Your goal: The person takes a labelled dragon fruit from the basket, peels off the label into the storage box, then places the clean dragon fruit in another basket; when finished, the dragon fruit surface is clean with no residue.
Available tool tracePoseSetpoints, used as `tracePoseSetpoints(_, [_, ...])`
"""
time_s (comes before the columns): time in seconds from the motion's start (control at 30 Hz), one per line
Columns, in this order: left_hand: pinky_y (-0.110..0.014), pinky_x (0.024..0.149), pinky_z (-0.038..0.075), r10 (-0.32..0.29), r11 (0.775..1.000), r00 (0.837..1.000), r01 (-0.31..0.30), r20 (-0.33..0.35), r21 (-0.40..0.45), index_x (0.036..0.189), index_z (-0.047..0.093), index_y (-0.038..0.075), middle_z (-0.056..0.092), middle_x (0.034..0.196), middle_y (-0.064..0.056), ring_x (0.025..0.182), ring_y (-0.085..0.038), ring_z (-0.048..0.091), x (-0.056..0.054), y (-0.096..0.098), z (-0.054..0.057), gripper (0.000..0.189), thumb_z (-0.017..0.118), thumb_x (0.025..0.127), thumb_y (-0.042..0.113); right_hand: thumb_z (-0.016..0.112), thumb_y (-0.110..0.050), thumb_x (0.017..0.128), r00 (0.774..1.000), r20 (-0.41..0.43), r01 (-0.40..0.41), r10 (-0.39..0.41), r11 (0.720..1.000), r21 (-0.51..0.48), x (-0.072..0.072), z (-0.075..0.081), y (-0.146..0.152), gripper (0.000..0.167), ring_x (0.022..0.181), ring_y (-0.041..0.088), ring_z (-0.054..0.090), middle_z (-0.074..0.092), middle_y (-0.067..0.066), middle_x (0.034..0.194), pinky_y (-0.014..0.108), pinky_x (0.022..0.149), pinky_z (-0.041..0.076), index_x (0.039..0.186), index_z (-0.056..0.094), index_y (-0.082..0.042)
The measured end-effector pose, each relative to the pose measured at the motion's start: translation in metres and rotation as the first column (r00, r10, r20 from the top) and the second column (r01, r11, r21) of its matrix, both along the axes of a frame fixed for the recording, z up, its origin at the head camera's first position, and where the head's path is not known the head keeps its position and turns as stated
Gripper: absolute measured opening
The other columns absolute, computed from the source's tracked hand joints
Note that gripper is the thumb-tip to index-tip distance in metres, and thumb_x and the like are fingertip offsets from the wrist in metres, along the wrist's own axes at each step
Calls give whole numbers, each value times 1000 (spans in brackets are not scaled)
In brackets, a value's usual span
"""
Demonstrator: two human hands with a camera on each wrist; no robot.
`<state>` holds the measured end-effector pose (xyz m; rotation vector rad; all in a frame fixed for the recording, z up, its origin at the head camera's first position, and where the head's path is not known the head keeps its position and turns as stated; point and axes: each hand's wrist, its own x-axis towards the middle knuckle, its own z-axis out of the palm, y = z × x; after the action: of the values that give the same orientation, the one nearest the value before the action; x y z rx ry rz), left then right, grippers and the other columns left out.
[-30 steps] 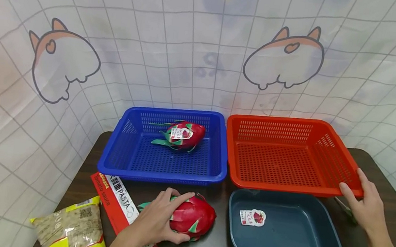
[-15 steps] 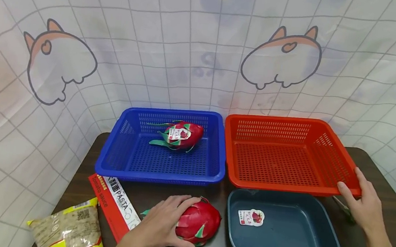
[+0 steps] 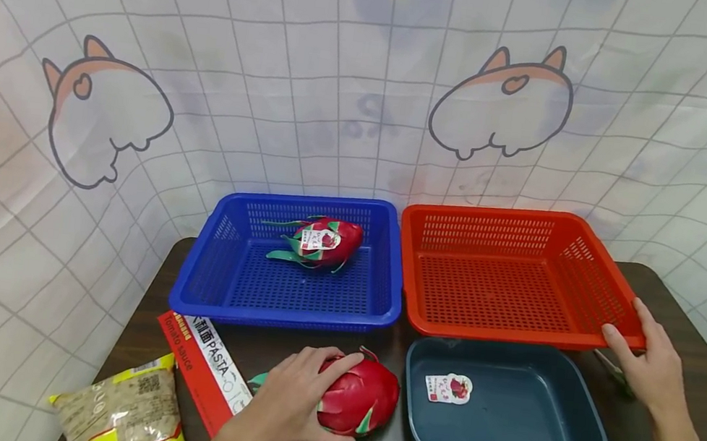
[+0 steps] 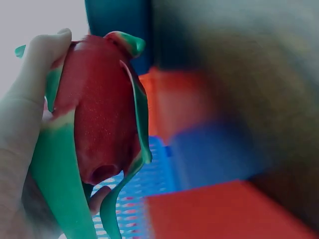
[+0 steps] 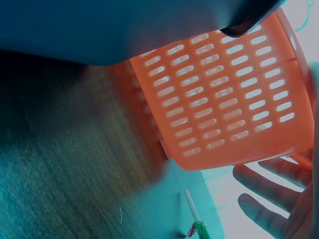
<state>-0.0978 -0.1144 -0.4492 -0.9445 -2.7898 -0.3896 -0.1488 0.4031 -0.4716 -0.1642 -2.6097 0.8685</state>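
Observation:
My left hand (image 3: 300, 405) grips a red dragon fruit (image 3: 366, 395) with green leaf tips, at the front middle of the table. In the left wrist view the thumb lies along one side of the dragon fruit (image 4: 99, 99), and a fingertip shows below it. My right hand (image 3: 658, 364) holds the front right corner of the red basket (image 3: 498, 333), thumb at the front rim. Several of its fingers (image 5: 269, 184) show outside the basket wall in the right wrist view. Another dragon fruit (image 3: 341, 241), with a white label, lies in the blue basket (image 3: 283, 316).
A dark blue tray (image 3: 520, 421) with a fruit sticker (image 3: 449, 388) stands before the red basket. At left lie a red pasta box (image 3: 199, 370) and a yellow-edged bag (image 3: 129, 406). A thin white stick (image 5: 192, 205) with a green end lies at right. A patterned cloth hangs behind.
My left hand and the dragon fruit have moved a little to the right, towards the dark blue tray. The right hand keeps its place at the red basket's corner.

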Motion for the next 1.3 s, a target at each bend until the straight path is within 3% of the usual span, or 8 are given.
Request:
tracePoseSetpoints(0.17, [-31, 78, 58, 45, 997, 999, -43, -21, 66, 147, 33, 45, 57, 127, 7, 110, -8, 53, 5, -4, 20, 98, 71, 61, 75, 54, -30, 94, 1000, -2, -1, 1, 1000, -9, 0, 1, 1, 72, 105, 52, 43, 43, 38, 128, 67, 80, 35, 153, 22, -4])
tracePoseSetpoints(0.37, [-28, 74, 59, 76, 980, 995, -62, -68, 192, 144, 37, 44, 56, 128, 12, 110, -4, 54, 14, -5, 37, 98, 73, 59, 76, 54, -31, 95, 1000, 1, 6, -6, 999, -43, 1, 1, 1, 72, 109, 53, 40, 42, 39, 132, 73, 87, 33, 154, 22, -7])
tracePoseSetpoints(0.63, [-27, 73, 59, 103, 958, 994, -94, -20, 269, 145, 36, 43, 54, 130, 11, 112, -5, 53, 22, 4, 50, 99, 74, 59, 75, 54, -33, 95, 1000, 17, 0, 0, 999, -35, -2, 4, 1, 73, 112, 53, 40, 40, 38, 137, 74, 87, 34, 155, 20, -9])
tracePoseSetpoints(0.8, [-27, 74, 59, 79, 954, 997, -74, -4, 290, 145, 35, 43, 53, 133, 9, 116, -7, 52, 18, 13, 60, 100, 78, 59, 70, 54, -31, 95, 1000, 8, -8, 8, 999, -46, 0, 2, 1, 72, 111, 53, 40, 41, 39, 137, 75, 89, 33, 154, 21, -7])
tracePoseSetpoints(0.93, [-30, 76, 59, 6, 961, 992, 28, -124, 275, 144, 41, 37, 55, 131, 5, 113, -10, 55, 4, 25, 73, 98, 77, 59, 71, 54, -32, 95, 1000, 19, 0, 1, 999, -42, 1, 4, 2, 73, 112, 54, 40, 40, 39, 137, 75, 87, 34, 155, 19, -7])
tracePoseSetpoints(1.07, [-32, 81, 59, -77, 964, 967, 135, -244, 229, 141, 45, 32, 57, 129, 0, 112, -14, 57, -17, 43, 88, 97, 76, 59, 73, 54, -33, 95, 1000, 26, -2, 3, 999, -43, 1, 6, 1, 74, 113, 55, 40, 39, 39, 138, 75, 87, 34, 155, 19, -7])
tracePoseSetpoints(1.3, [-32, 86, 56, -199, 957, 945, 245, -261, 157, 143, 40, 30, 54, 131, -4, 117, -17, 53, -61, 91, 113, 97, 75, 62, 71, 54, -33, 95, 1000, 3, -15, 15, 999, -48, 1, 2, 0, 72, 112, 55, 41, 40, 39, 137, 75, 88, 33, 154, 21, -8])
